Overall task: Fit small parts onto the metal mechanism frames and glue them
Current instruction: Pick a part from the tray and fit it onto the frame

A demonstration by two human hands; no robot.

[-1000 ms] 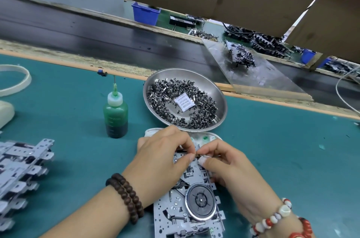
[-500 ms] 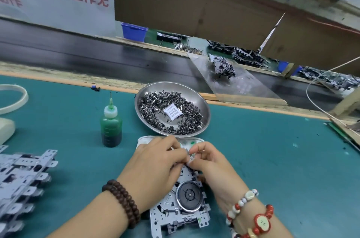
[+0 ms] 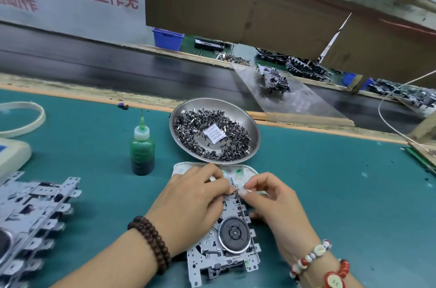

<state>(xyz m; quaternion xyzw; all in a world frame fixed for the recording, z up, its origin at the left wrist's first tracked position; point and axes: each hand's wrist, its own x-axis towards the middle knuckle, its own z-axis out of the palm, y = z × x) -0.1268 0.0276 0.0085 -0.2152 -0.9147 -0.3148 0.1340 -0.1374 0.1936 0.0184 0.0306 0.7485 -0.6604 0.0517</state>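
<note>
Metal, grey and punched with holes, the mechanism frame (image 3: 226, 247) lies low in the centre of the picture on the teal mat (image 3: 330, 193), a round black flywheel (image 3: 233, 233) set into it. Its top end is hidden under both hands. The left hand (image 3: 193, 202) rests over the frame's upper left, fingers curled and meeting the thumb at the top edge; the right hand (image 3: 271, 200) comes in from the right, thumb and forefinger pinched at the same spot. Whatever small part sits between those fingertips is too small to make out.

Just above the hands a white plastic tray (image 3: 245, 172) with green smears is half covered by them and by the steel bowl (image 3: 250, 129) behind it, which holds a heap of tiny dark metal parts (image 3: 200, 127) and a white printed slip (image 3: 215, 136) whose text cannot be read. Left of the bowl stands a green glue bottle (image 3: 142, 148) with a needle tip, upright and apart from everything else.

At lower left a stack of more frames (image 3: 30, 221) is cut off by the picture's edge. A white ring (image 3: 35, 118) and a pale device (image 3: 11, 153) are also cut off at the left edge. Open mat runs to the right of the hands.

Beyond the mat's wooden edge a black conveyor belt (image 3: 94, 66) crosses the frame, with one assembled mechanism (image 3: 274, 79) on a clear sheet. A blue bin (image 3: 167, 39) stands behind. Red Chinese writing in the upper left reads partly 不得做与工作无
</note>
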